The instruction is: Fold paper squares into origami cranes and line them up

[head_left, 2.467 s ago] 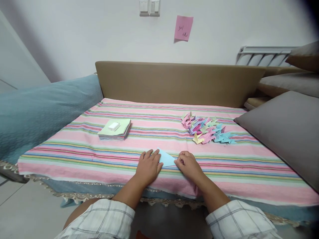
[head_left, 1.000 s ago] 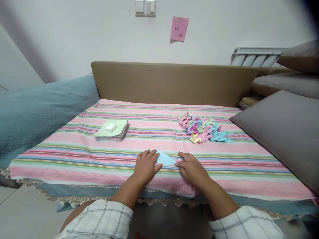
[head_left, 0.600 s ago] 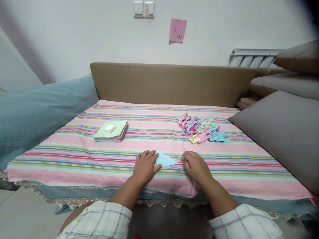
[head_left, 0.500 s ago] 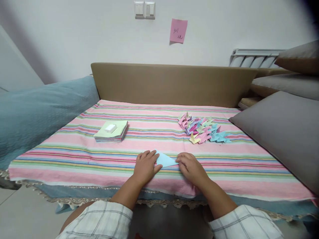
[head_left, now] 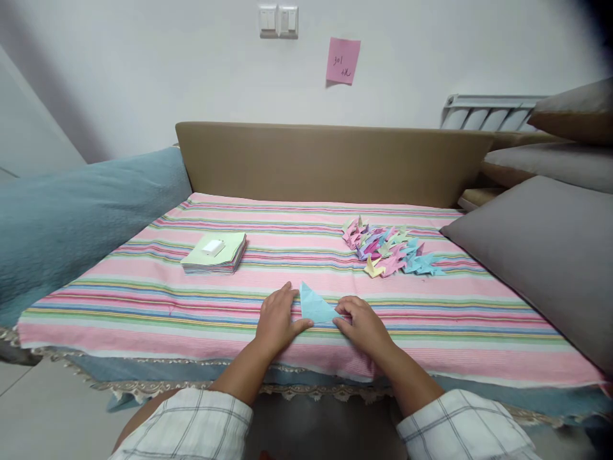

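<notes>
Your sheet of light blue folded paper (head_left: 316,308) lies between your two hands, near the front edge of the striped cloth (head_left: 143,287), showing as a triangle with one corner pointing away from you and another toward your right. Your left hand (head_left: 276,322) is spread wide, its thumb at the paper's near edge and its fingers just beside the left edge. Your right hand (head_left: 366,326) has a narrow grip, thumb and forefinger pinching the paper's right corner. Beyond your left hand you have a paper stack (head_left: 234,244) with a small white block (head_left: 213,247) resting on its pale green top sheet. Beyond your right hand sits a cluster of folded paper birds (head_left: 393,255) in pink, purple, green, yellow and blue, near the big gray cushion (head_left: 541,249).
</notes>
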`<control>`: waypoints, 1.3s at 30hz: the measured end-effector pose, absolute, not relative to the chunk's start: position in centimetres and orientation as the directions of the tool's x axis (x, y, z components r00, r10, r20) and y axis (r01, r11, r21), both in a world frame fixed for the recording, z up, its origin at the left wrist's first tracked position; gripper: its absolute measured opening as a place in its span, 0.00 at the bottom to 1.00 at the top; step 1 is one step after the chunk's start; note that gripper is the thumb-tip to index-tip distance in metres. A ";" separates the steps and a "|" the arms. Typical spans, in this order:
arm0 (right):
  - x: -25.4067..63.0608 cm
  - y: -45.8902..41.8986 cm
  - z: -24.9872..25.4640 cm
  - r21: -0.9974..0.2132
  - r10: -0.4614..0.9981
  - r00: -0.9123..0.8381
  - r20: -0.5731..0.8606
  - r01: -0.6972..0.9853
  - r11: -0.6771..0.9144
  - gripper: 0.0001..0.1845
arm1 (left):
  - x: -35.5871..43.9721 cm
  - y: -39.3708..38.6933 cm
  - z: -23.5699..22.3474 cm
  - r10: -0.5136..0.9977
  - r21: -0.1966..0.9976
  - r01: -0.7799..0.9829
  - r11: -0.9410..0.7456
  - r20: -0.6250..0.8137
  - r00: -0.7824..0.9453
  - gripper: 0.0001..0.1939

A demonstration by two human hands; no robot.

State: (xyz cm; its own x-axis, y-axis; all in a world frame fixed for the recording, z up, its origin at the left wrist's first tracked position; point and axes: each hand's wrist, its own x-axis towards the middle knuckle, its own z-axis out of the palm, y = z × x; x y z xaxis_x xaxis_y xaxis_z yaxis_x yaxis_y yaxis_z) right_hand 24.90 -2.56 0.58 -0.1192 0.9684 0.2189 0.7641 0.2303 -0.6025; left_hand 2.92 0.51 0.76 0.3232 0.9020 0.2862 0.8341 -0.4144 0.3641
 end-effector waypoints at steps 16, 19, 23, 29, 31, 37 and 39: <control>26.7 -2.7 -0.1 -0.523 0.953 -0.232 0.193 0.798 0.300 0.17 | 2.9 -0.6 2.0 0.764 0.300 0.706 -0.641 0.333 0.553 0.06; 26.8 -2.7 0.1 -0.523 0.953 -0.244 0.182 0.797 0.304 0.17 | 2.8 -0.7 1.9 0.754 0.281 0.704 -0.652 0.334 0.566 0.07; 26.8 -2.7 0.1 -0.539 0.952 -0.256 0.167 0.785 0.306 0.16 | 2.7 -0.6 1.5 0.744 0.285 0.691 -0.664 0.344 0.573 0.13; 27.0 -2.6 0.3 -0.580 0.950 -0.266 0.164 0.753 0.311 0.16 | 2.5 -0.1 1.0 0.753 0.312 0.687 -0.656 0.334 0.568 0.12; 27.0 -2.6 0.4 -0.591 0.948 -0.273 0.162 0.743 0.315 0.16 | 2.5 0.0 1.0 0.749 0.312 0.683 -0.660 0.335 0.571 0.12; 26.8 -2.6 0.7 -0.619 0.944 -0.275 0.183 0.714 0.328 0.17 | 2.5 0.0 1.1 0.740 0.302 0.676 -0.672 0.324 0.590 0.12; 26.7 -2.5 0.8 -0.631 0.943 -0.281 0.180 0.702 0.330 0.17 | 2.5 0.0 1.1 0.738 0.293 0.678 -0.674 0.315 0.597 0.13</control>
